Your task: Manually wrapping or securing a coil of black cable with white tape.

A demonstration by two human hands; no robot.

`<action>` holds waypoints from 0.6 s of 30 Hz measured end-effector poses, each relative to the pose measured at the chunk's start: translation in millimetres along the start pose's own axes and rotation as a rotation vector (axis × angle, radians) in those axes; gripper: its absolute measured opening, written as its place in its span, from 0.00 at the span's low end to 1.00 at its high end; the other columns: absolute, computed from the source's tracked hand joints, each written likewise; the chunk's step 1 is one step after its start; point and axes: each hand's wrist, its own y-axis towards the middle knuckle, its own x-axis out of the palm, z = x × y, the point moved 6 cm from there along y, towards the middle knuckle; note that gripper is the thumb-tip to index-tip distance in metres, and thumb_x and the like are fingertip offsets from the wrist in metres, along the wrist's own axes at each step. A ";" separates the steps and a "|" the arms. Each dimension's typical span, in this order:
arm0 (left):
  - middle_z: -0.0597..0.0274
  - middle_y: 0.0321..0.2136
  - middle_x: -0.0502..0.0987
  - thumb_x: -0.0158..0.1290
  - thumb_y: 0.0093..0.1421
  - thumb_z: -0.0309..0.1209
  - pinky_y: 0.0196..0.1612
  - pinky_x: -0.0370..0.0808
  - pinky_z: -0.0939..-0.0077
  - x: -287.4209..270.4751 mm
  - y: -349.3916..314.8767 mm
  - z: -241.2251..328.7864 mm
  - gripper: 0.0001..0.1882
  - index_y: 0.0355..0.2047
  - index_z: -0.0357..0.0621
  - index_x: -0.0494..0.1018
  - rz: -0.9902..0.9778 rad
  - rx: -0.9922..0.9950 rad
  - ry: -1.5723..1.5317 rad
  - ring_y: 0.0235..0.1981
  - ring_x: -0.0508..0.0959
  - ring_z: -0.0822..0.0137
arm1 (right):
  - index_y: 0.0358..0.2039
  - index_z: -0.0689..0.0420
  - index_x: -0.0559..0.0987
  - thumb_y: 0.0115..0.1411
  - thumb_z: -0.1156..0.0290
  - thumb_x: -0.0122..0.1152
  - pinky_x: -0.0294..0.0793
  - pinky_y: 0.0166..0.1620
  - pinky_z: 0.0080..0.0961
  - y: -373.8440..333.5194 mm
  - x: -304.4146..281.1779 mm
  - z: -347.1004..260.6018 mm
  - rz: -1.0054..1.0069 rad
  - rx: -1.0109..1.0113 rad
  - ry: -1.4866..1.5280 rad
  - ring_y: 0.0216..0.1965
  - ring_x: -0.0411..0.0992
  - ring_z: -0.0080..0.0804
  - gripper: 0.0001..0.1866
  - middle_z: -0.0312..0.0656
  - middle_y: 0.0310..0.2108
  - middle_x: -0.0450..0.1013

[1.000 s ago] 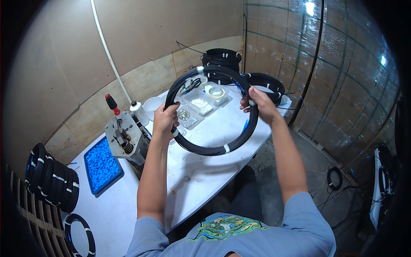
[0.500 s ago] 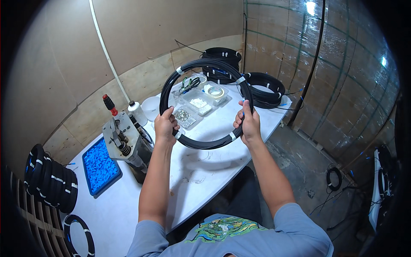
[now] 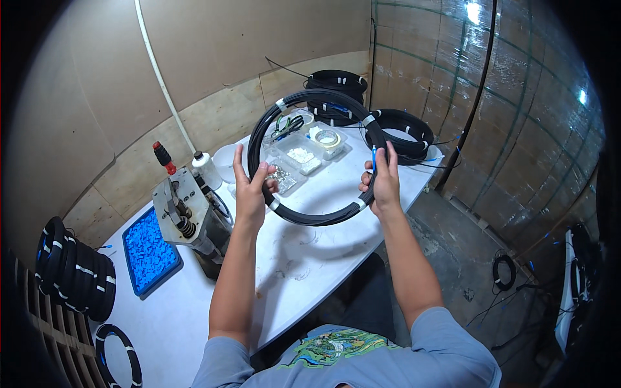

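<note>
A large coil of black cable, bound with several white tape bands, is held up above the table. My left hand holds its left side, thumb on the inside and forefinger raised along the outside. On the opposite side my right hand grips the coil, with thumb and fingers on either side of it. A slim blue connector shows on the coil beside my right fingers. Behind the ring, a clear divided tray holds small white pieces and shiny metal bits.
Left of my arm stands a metal hand press, near a blue tray of small blue parts. More cable coils are stacked at the left and at the back. Tape rolls and dark-handled pliers lie behind the held coil.
The held coil has turned slightly and shifted a little right. My left forefinger has lifted and spread from the coil. My right fingers have straightened, and the blue connector shows more clearly.
</note>
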 end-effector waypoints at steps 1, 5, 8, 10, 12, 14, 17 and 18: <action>0.61 0.28 0.76 0.51 0.69 0.36 0.27 0.73 0.77 -3.2 2.6 -2.9 0.23 0.62 0.47 0.64 0.001 -0.003 0.002 0.20 0.73 0.72 | 0.72 0.35 0.45 0.71 0.48 0.49 0.65 0.19 0.18 -0.3 -0.5 -6.3 -0.011 0.009 -0.056 0.22 0.68 0.23 0.35 0.42 0.38 0.66; 0.50 0.33 0.82 0.39 0.72 0.54 0.30 0.79 0.78 -9.5 12.0 8.0 0.36 0.72 0.50 0.50 -0.319 0.046 0.154 0.29 0.83 0.64 | 0.73 0.43 0.50 0.68 0.35 0.42 0.76 0.21 0.22 17.2 -11.5 -15.2 -0.233 0.179 -0.050 0.22 0.75 0.31 0.40 0.44 0.37 0.72; 0.48 0.29 0.82 0.40 0.70 0.59 0.21 0.71 0.84 -29.4 23.4 5.3 0.40 0.71 0.42 0.52 -0.343 -0.096 0.162 0.22 0.81 0.67 | 0.70 0.58 0.55 0.67 0.35 0.45 0.84 0.28 0.26 19.5 -6.6 -22.2 -0.378 0.273 -0.020 0.29 0.81 0.34 0.45 0.45 0.30 0.79; 0.48 0.28 0.83 0.46 0.69 0.56 0.17 0.67 0.86 -27.3 19.1 11.5 0.37 0.64 0.35 0.63 -0.325 -0.205 0.098 0.17 0.79 0.72 | 0.60 0.56 0.65 0.66 0.37 0.49 0.76 0.22 0.18 22.6 -22.6 -15.8 -0.355 0.329 -0.061 0.36 0.83 0.43 0.37 0.51 0.35 0.81; 0.50 0.27 0.83 0.50 0.67 0.54 0.17 0.67 0.86 -31.3 22.0 16.8 0.33 0.58 0.36 0.67 -0.370 -0.191 0.253 0.18 0.79 0.73 | 0.52 0.55 0.68 0.67 0.44 0.54 0.65 0.18 0.11 20.3 -19.9 -21.9 -0.429 0.382 -0.064 0.38 0.83 0.46 0.27 0.58 0.40 0.80; 0.60 0.23 0.80 0.61 0.62 0.48 0.19 0.66 0.86 -24.0 11.9 27.4 0.22 0.39 0.40 0.78 -0.351 -0.202 0.462 0.18 0.76 0.75 | 0.55 0.54 0.70 0.68 0.53 0.58 0.62 0.14 0.13 22.1 -20.3 -30.9 -0.501 0.368 -0.201 0.30 0.83 0.36 0.23 0.51 0.32 0.81; 0.67 0.20 0.77 0.62 0.62 0.48 0.20 0.65 0.86 -40.4 20.5 24.9 0.20 0.34 0.41 0.79 -0.317 -0.250 0.708 0.18 0.73 0.77 | 0.57 0.55 0.73 0.69 0.58 0.58 0.56 0.12 0.15 23.5 -15.8 -43.5 -0.549 0.364 -0.388 0.14 0.72 0.23 0.21 0.36 0.20 0.76; 0.70 0.20 0.74 0.60 0.63 0.50 0.21 0.64 0.81 -41.4 20.0 27.5 0.23 0.29 0.41 0.81 -0.284 -0.239 0.739 0.18 0.70 0.77 | 0.55 0.55 0.75 0.69 0.57 0.58 0.53 0.12 0.14 28.4 -20.4 -45.3 -0.524 0.335 -0.617 0.12 0.66 0.20 0.20 0.32 0.18 0.72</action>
